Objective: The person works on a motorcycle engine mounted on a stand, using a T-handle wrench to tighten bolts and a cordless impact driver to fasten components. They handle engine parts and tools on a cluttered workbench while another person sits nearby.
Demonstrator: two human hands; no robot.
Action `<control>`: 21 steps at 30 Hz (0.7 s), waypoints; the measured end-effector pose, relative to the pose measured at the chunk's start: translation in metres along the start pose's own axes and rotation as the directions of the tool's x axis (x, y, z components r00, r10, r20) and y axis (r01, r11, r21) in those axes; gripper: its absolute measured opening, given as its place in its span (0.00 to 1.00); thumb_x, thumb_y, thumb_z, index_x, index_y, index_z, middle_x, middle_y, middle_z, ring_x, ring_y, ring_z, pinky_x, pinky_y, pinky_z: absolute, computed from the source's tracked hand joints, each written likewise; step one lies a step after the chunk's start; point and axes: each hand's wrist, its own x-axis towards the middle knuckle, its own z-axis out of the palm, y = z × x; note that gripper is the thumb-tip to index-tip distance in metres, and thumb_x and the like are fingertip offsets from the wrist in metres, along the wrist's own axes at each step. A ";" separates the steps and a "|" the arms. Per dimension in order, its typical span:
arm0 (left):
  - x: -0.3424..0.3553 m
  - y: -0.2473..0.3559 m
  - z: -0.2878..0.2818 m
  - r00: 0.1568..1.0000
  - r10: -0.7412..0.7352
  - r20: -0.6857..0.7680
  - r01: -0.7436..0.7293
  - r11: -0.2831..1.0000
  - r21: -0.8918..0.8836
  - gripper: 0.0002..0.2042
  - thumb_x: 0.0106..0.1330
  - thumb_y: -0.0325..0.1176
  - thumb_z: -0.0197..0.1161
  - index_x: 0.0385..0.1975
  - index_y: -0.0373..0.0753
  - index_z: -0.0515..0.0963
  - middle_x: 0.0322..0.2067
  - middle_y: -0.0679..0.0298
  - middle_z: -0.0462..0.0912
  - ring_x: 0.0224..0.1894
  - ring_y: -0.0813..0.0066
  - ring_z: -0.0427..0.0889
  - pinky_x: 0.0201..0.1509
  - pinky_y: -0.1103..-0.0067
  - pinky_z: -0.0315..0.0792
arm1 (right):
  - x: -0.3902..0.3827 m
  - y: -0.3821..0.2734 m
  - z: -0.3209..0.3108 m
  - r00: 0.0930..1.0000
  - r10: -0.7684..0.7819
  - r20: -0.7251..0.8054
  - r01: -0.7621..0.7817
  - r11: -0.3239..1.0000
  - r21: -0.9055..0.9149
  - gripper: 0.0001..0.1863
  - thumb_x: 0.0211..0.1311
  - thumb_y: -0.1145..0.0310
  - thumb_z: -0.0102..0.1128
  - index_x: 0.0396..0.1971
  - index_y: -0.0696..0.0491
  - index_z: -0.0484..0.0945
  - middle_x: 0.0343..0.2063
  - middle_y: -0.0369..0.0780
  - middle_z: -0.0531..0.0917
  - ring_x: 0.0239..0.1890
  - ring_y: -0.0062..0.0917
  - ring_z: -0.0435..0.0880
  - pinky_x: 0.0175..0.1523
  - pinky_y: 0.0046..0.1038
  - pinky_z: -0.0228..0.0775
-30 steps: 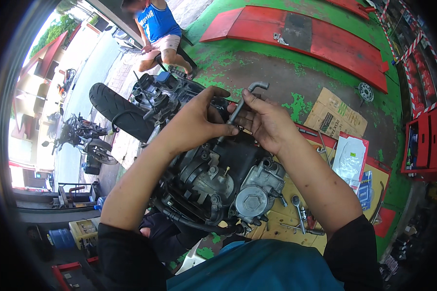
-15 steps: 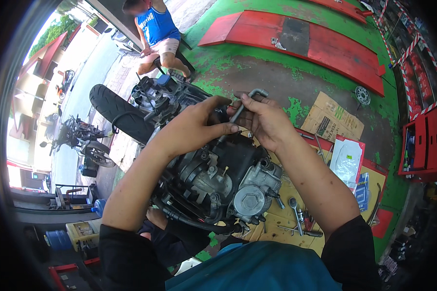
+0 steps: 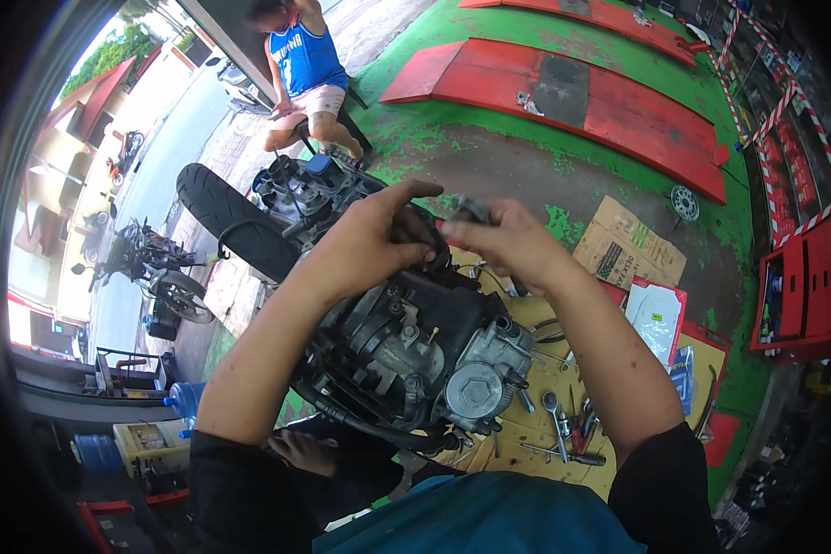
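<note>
A motorcycle engine [image 3: 406, 342], grey metal with a black cover and a round hex-centred cap, lies in front of me. My left hand [image 3: 365, 235] is at its far end, index finger stretched out and thumb apart, beside a dark part that its curled lower fingers partly hide. Just right of it, my right hand [image 3: 512, 245] is closed on an L-shaped wrench [image 3: 472, 210]. The wrench's bent grey end shows above the fist, blurred; its shank is mostly hidden by the fingers.
Beneath the engine lies cardboard [image 3: 526, 439] with a ratchet [image 3: 556, 420] and several hand tools. A tyre [image 3: 222, 217] and engine parts are beyond my left arm. A seated person [image 3: 305, 74] is at the back, a red ramp [image 3: 563, 102] to their right. A red cabinet [image 3: 799, 286] stands right.
My right hand has turned and the wrench with it; its long shank, seen between both hands before, is now mostly hidden. My left thumb and index finger have parted from it.
</note>
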 end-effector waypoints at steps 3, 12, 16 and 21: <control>-0.005 0.011 -0.001 0.996 0.047 -0.070 -0.042 0.996 0.076 0.33 0.60 0.17 0.68 0.68 0.37 0.68 0.36 0.62 0.86 0.42 0.78 0.85 0.49 0.77 0.78 | 0.006 0.010 0.019 0.954 -0.299 -0.004 0.295 0.946 -0.135 0.22 0.58 0.55 0.78 0.40 0.57 0.83 0.28 0.33 0.84 0.24 0.11 0.73 0.29 0.20 0.63; -0.013 0.018 -0.012 0.899 0.423 -0.109 -0.367 0.867 0.339 0.36 0.56 0.18 0.68 0.69 0.39 0.68 0.33 0.59 0.87 0.36 0.66 0.89 0.42 0.74 0.80 | -0.003 -0.036 0.030 0.993 0.118 0.029 -0.117 0.993 -0.014 0.16 0.58 0.58 0.79 0.33 0.55 0.85 0.26 0.33 0.85 0.17 0.10 0.66 0.20 0.19 0.53; -0.020 0.021 -0.036 0.941 0.310 -0.138 -0.262 0.922 0.285 0.37 0.54 0.26 0.74 0.68 0.40 0.70 0.40 0.57 0.86 0.44 0.61 0.87 0.53 0.70 0.79 | -0.003 -0.037 0.031 0.996 -0.088 0.019 0.090 0.976 -0.197 0.15 0.61 0.61 0.75 0.35 0.58 0.85 0.28 0.36 0.87 0.24 0.13 0.75 0.29 0.22 0.66; -0.043 -0.007 -0.081 0.951 0.252 -0.180 -0.042 0.681 0.731 0.40 0.48 0.39 0.80 0.65 0.43 0.73 0.59 0.53 0.77 0.65 0.53 0.74 0.70 0.62 0.68 | -0.006 -0.007 0.017 0.972 -0.231 -0.041 0.203 0.915 -0.347 0.11 0.64 0.67 0.69 0.37 0.61 0.86 0.29 0.39 0.88 0.32 0.21 0.84 0.43 0.28 0.75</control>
